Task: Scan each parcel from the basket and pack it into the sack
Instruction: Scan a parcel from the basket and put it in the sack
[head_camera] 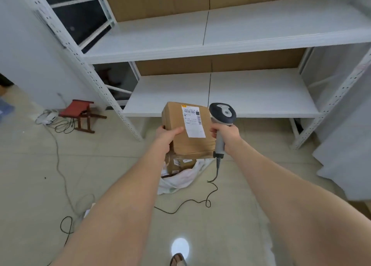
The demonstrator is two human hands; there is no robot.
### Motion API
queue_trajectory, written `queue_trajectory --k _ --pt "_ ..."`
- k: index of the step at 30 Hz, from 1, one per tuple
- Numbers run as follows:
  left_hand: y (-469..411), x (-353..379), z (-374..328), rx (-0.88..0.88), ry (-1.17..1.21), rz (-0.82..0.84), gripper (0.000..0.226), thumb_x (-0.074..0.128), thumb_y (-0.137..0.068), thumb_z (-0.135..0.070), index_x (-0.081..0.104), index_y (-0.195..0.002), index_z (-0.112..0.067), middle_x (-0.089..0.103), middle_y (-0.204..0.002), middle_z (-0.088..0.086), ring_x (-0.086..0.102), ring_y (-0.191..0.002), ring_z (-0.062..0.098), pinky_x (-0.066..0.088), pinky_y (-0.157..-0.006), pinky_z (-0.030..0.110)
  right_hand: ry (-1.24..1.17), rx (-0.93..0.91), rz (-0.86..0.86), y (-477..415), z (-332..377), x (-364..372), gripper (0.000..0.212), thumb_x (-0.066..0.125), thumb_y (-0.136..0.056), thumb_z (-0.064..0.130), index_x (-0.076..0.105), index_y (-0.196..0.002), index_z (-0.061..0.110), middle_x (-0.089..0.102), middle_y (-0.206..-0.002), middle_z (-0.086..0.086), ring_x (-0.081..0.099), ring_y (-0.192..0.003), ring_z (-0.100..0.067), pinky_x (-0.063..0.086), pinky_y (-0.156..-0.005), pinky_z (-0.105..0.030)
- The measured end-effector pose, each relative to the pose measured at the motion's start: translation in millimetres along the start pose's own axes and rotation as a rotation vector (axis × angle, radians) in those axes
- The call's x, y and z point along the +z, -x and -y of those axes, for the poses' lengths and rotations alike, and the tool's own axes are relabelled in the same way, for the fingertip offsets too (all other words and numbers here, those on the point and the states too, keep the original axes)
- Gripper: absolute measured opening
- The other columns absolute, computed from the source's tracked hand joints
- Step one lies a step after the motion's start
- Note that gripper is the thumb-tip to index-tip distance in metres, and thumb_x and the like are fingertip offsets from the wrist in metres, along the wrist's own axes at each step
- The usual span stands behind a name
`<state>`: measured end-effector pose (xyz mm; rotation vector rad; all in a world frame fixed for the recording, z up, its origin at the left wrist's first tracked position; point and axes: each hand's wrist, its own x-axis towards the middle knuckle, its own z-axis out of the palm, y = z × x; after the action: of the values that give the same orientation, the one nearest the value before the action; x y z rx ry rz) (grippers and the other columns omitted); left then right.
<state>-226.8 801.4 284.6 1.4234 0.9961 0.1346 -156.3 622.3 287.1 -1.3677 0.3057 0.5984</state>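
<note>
My left hand (167, 134) grips a brown cardboard parcel (189, 143) by its left side and holds it up above the floor. A white shipping label (192, 121) with barcodes faces up on its top. My right hand (225, 135) is closed on the handle of a grey corded barcode scanner (222, 113), whose head stands just right of the label. Directly below the parcel lies a white sack (180, 180) on the floor, mouth open, with at least one other brown parcel (180, 163) inside. No basket is in view.
White metal shelving (220, 95) stands right behind the parcel, its low shelf at parcel height. The scanner's black cable (192, 201) loops over the tiled floor. A small red stool (80, 113) and loose wires (60, 161) lie at the left. A sandalled foot (177, 259) shows below.
</note>
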Motion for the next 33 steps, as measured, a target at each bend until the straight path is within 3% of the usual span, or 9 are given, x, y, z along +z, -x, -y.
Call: queue_trajectory --k 4,10,14,16,18,19,25,29,33 --pt "-38.4 -67.2 14.4 -0.055 0.017 0.002 0.068 0.082 -0.072 -0.022 0.046 -0.129 -0.011 0.060 -0.117 0.007 0.056 -0.084 0.019 0.045 -0.068 0.034 0.042 0.013 -0.012 -8.4 -30.2 70.1 0.015 0.067 -0.085 0.001 0.059 -0.077 0.011 0.061 -0.073 -0.006 0.056 -0.062 -0.013 0.049 -0.054 -0.017" --pt "-106.1 -159.0 37.4 -0.109 0.035 -0.070 0.057 0.083 -0.071 -0.022 0.049 -0.116 -0.014 0.062 -0.113 0.007 0.057 -0.084 0.021 0.046 -0.067 0.034 0.079 0.072 -0.011 -41.8 -83.7 168.8 0.019 0.076 -0.081 0.010 0.063 -0.094 0.008 0.062 -0.080 -0.006 0.058 -0.071 -0.017 0.054 -0.073 -0.029" --pt "-154.7 -187.7 63.7 -0.160 0.011 -0.101 0.066 0.084 -0.070 -0.024 0.049 -0.124 -0.008 0.061 -0.116 0.008 0.058 -0.085 0.022 0.045 -0.069 0.033 0.156 0.117 -0.084 -72.2 -117.5 205.3 0.025 0.081 -0.076 0.025 0.057 -0.082 0.020 0.061 -0.081 0.000 0.058 -0.081 -0.020 0.051 -0.085 -0.038" --pt "-181.3 -194.2 79.3 -0.205 0.007 -0.111 0.069 0.084 -0.069 -0.026 0.049 -0.126 -0.007 0.061 -0.118 0.009 0.057 -0.091 0.024 0.044 -0.072 0.035 0.183 0.138 -0.123 -91.7 -132.7 217.4 0.026 0.081 -0.075 0.028 0.057 -0.077 0.022 0.060 -0.076 0.001 0.058 -0.077 -0.018 0.052 -0.075 -0.032" --pt "-209.7 -198.2 95.1 -0.245 -0.002 -0.125 0.068 0.084 -0.069 -0.026 0.050 -0.125 -0.007 0.062 -0.117 0.009 0.056 -0.088 0.024 0.042 -0.065 0.033 0.180 0.151 -0.156 -114.4 -149.1 227.5 0.025 0.081 -0.075 0.025 0.057 -0.070 0.022 0.059 -0.065 0.004 0.056 -0.063 -0.013 0.045 -0.056 -0.024" --pt "-225.2 -198.8 103.7 -0.267 -0.008 -0.122 0.066 0.084 -0.070 -0.027 0.051 -0.124 -0.007 0.062 -0.116 0.010 0.056 -0.085 0.023 0.041 -0.062 0.032 0.189 0.163 -0.173 -126.7 -157.3 232.0 0.025 0.082 -0.075 0.025 0.058 -0.070 0.019 0.058 -0.063 0.004 0.055 -0.060 -0.011 0.044 -0.055 -0.023" --pt "-324.6 -188.4 151.3 -0.409 -0.062 -0.094 0.070 0.082 -0.071 -0.033 0.046 -0.126 -0.008 0.059 -0.118 0.010 0.054 -0.092 0.027 0.043 -0.074 0.040 0.204 0.253 -0.170 -217.4 -217.8 261.0 0.037 0.080 -0.078 0.018 0.063 -0.110 0.010 0.063 -0.093 -0.004 0.057 -0.097 -0.027 0.048 -0.100 -0.042" --pt "-393.0 -173.2 184.9 -0.471 -0.108 -0.060 0.072 0.081 -0.072 -0.036 0.045 -0.128 -0.007 0.057 -0.120 0.011 0.056 -0.105 0.031 0.047 -0.089 0.046 0.205 0.309 -0.181 -279.4 -255.5 276.4 0.030 0.079 -0.079 0.017 0.060 -0.102 0.013 0.059 -0.081 0.003 0.055 -0.092 -0.025 0.046 -0.089 -0.036" --pt "-454.6 -158.1 225.5 -0.538 -0.114 0.000 0.064 0.077 -0.077 -0.034 0.049 -0.126 -0.006 0.059 -0.120 0.013 0.056 -0.105 0.032 0.047 -0.086 0.045 0.216 0.343 -0.204 -334.2 -297.0 289.4 0.029 0.078 -0.079 0.019 0.057 -0.099 0.016 0.058 -0.084 0.002 0.054 -0.092 -0.024 0.041 -0.085 -0.032"
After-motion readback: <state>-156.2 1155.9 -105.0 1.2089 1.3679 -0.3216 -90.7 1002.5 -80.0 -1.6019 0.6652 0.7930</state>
